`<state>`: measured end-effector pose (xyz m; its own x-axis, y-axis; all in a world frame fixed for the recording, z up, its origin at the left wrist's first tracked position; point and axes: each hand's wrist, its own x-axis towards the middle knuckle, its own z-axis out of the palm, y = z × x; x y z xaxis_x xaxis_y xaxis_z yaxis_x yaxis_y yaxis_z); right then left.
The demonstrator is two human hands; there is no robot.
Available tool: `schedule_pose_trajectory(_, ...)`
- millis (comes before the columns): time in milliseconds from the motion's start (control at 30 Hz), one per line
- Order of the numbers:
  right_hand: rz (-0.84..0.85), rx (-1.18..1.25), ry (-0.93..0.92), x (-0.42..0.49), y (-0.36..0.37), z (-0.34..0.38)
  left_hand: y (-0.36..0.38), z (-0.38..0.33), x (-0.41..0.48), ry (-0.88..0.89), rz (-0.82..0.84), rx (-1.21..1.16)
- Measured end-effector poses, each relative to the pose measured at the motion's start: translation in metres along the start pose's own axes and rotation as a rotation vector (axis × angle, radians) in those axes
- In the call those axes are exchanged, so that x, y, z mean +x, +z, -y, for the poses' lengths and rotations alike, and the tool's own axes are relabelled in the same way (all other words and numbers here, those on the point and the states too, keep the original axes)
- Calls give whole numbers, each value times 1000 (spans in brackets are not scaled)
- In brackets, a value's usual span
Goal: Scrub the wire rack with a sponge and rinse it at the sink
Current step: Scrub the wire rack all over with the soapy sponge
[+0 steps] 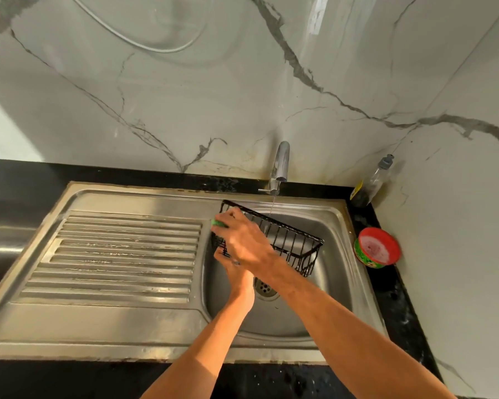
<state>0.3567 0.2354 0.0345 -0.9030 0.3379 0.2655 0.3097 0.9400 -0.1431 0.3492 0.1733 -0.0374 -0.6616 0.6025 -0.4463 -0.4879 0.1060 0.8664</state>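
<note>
The left hand [231, 264] gripped the wire rack [288, 240] by its near end, tilting it over the sink [271, 321] under the running tap [281, 162] so the right hand [244, 240], clutching the sponge [219, 223], could scrub its rim.

Rack [288, 237] over sink [314, 300], under tap [281, 162] at back; drainboard [121, 254] L; bottle [372, 182], tub [376, 247] on counter [392, 289] R.

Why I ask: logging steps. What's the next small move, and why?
Probably slide the sponge rightward along the wire rack: the right hand holds it at the rack's left end, which the left hand grips, while tap water falls farther right.
</note>
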Motion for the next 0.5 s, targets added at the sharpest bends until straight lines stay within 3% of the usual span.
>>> schedule_pose_trajectory(67,-109,-4,120,-15,-5,-9,0,-1,4,2,2,-67)
schedule_pose_trajectory(167,-381,59,559,-29,-11,-28,0,-7,4,-44,-3,-176)
schedule_pose_trajectory(200,-371,80,579,-31,-11,-25,-1,-7,2,-29,-2,-199)
schedule_pose_trajectory(300,-198,85,343,-37,-2,-5,-3,-7,0,-41,-1,-279)
schedule_pose_trajectory(433,-209,157,451,-43,-2,-13,0,-5,2,-62,-22,-265)
schedule_pose_trajectory(500,-143,163,326,-47,-5,-6,-1,-6,2,-115,-8,-323)
